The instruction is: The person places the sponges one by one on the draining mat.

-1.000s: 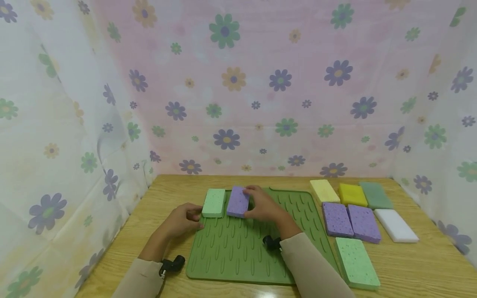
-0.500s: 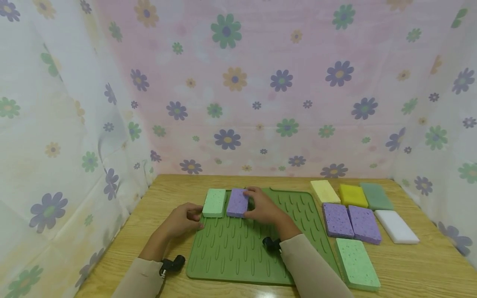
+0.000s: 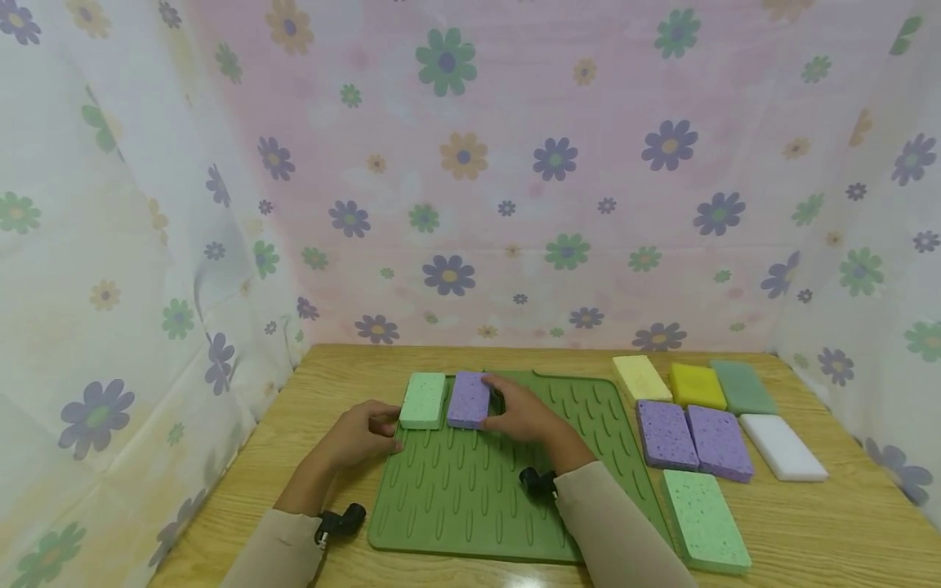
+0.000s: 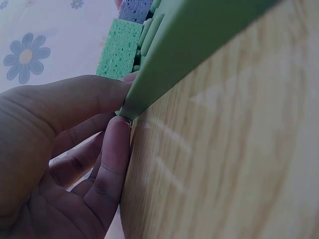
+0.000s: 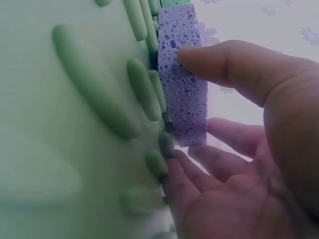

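Observation:
A pale green sponge (image 3: 422,401) lies on the far left corner of the ribbed green mat (image 3: 470,498). Beside it, a purple sponge (image 3: 469,400) lies on the mat with a narrow gap between the two. My right hand (image 3: 525,412) holds the purple sponge by its right side, thumb at the near edge and forefinger at the far corner. In the right wrist view the thumb presses the side of the purple sponge (image 5: 182,89). My left hand (image 3: 356,437) is at the mat's left edge by the green sponge, thumb and fingertips touching the mat edge (image 4: 149,79).
Right of the mat lie two purple sponges (image 3: 666,434), a larger green sponge (image 3: 706,520) and a white sponge (image 3: 782,447). Behind them are a pale yellow sponge (image 3: 642,378), a bright yellow one (image 3: 696,385) and a grey-green one (image 3: 742,387). Flowered cloth (image 3: 500,180) surrounds the table.
The purple sponge has settled slightly toward me on the mat, level with the green sponge. My right fingers have shifted slightly at its far corner. The left hand has stayed in place.

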The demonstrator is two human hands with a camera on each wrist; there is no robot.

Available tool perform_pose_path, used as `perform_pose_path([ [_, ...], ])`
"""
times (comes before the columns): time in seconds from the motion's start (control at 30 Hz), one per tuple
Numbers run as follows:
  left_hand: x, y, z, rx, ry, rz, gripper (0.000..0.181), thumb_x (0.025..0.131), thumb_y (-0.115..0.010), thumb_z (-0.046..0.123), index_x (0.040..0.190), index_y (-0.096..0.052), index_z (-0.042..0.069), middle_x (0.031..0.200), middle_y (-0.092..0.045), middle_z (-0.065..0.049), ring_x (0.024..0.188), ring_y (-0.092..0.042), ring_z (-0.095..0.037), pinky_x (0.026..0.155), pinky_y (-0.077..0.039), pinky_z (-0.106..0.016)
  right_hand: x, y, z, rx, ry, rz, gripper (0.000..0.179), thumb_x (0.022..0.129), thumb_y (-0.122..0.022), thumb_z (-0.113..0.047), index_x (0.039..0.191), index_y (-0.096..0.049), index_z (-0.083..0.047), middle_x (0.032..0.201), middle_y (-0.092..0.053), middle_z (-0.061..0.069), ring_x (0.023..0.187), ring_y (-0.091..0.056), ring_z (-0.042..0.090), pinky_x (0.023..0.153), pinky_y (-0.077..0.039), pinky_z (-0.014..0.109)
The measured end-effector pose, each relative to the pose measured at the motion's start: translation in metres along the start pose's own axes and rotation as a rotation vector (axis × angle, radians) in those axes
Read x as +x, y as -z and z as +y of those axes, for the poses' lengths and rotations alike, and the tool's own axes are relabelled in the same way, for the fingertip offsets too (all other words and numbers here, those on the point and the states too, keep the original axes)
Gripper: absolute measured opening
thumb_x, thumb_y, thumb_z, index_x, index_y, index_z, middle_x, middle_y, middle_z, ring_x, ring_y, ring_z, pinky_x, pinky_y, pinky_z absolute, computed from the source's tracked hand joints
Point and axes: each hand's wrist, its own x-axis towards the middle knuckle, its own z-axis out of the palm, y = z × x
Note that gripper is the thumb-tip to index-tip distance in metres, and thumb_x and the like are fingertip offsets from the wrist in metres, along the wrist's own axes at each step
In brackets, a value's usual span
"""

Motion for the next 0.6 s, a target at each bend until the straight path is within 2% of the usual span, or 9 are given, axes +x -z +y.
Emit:
perform_pose_path([
  [0.23, -0.0004, 0.0004, -0.0001, 0.004, -0.015, -0.005, 0.064, 0.082, -0.089, 0.015, 0.141, -0.064, 0.01, 0.14, -0.063, -0.01, 0.108, -0.066, -0.02, 0.087, -0.057, -0.039, -0.0024, 0.0004, -0.0009, -0.009, 0.001, -0.039, 0.08, 0.096, -0.076, -0.024, 0.163, -0.034, -0.017, 0.172, -0.025, 0.009, 0.157, -0.026, 0.035, 0.12, -0.031, 0.06],
  [0.6, -0.0017, 0.0001, 0.0013, -0.012, 0.009, -0.003, 0.063, 0.083, -0.088, 0.016, 0.141, -0.064, 0.011, 0.138, -0.062, -0.007, 0.109, -0.064, -0.019, 0.089, -0.057, -0.039, -0.0019, -0.0002, -0.0008, 0.018, -0.029, -0.029, 0.081, 0.094, -0.078, -0.029, 0.163, -0.036, -0.024, 0.172, -0.025, 0.006, 0.157, -0.027, 0.035, 0.119, -0.033, 0.061],
])
